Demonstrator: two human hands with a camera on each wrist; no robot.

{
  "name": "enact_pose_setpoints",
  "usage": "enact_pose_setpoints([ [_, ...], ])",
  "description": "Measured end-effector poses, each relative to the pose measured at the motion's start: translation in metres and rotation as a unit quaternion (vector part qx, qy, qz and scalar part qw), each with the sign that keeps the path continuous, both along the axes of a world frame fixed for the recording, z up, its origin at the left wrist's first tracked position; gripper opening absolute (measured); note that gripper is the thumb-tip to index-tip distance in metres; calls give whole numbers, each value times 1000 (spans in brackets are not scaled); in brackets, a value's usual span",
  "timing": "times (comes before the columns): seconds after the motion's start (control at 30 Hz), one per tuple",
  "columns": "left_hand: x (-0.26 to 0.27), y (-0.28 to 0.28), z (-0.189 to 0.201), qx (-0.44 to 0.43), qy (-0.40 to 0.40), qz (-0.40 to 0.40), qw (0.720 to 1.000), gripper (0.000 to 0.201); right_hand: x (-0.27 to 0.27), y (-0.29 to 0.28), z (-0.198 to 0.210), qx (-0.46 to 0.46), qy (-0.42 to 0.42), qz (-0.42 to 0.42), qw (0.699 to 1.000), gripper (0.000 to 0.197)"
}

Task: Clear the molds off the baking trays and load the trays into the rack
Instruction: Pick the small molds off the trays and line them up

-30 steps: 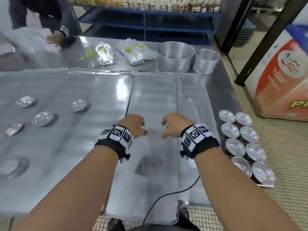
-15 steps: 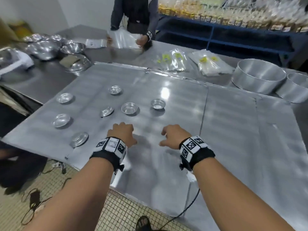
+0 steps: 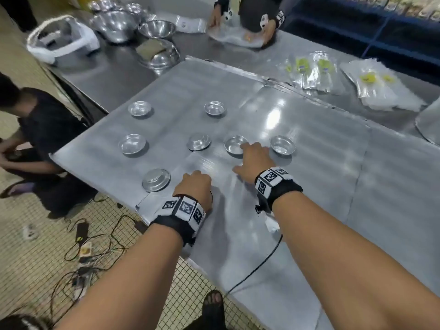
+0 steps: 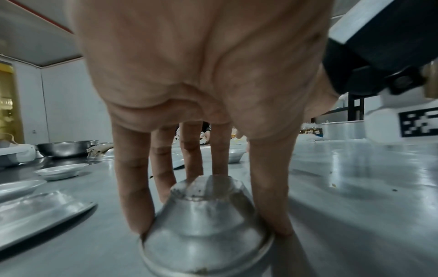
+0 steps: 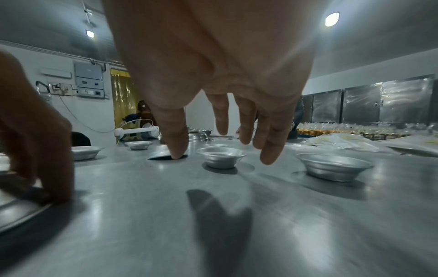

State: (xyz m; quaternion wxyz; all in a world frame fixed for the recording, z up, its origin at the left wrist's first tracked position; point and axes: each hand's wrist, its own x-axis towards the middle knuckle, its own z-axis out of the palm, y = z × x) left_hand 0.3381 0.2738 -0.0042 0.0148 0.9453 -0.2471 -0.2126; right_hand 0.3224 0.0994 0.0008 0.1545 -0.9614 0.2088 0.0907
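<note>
Several small round aluminium molds sit spread over the left baking tray (image 3: 181,91). My left hand (image 3: 192,184) is at the tray's near edge, and the left wrist view shows its fingers curled round an upside-down mold (image 4: 206,224) resting on the tray. Another upside-down mold (image 3: 156,179) lies just left of that hand. My right hand (image 3: 252,158) hovers with fingers spread and holds nothing. Its fingertips are over the near rim of an upright mold (image 3: 234,144), also seen as the mold (image 5: 221,156). One more mold (image 3: 282,145) stands to its right.
A bare baking tray (image 3: 392,186) lies to the right. Steel bowls (image 3: 157,28) and a white container (image 3: 62,41) stand at the far left, plastic bags (image 3: 314,70) at the back. Another person's hands (image 3: 238,32) work across the table. Someone crouches (image 3: 35,129) beside floor cables (image 3: 83,246).
The head view has swung left from the bare tray to the tray with molds. Both hands moved left with it, and the right hand has stretched out over a mold.
</note>
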Motion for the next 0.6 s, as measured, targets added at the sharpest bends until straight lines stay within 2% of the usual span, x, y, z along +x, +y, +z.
enact_pose_setpoints([
  [0.2,3,1,8,7,13,-5,1000,26,41,-4,-15,29,-18,-8,999,75],
  [0.3,0,0,14,24,18,-16,999,32,51,-5,-24,40,-17,-11,999,82],
  [0.5,-6,3,15,49,-13,-9,999,49,57,-10,-22,25,-24,-32,999,72],
  [0.6,-7,4,14,28,-6,21,999,59,53,-12,-15,26,2,-30,999,80],
])
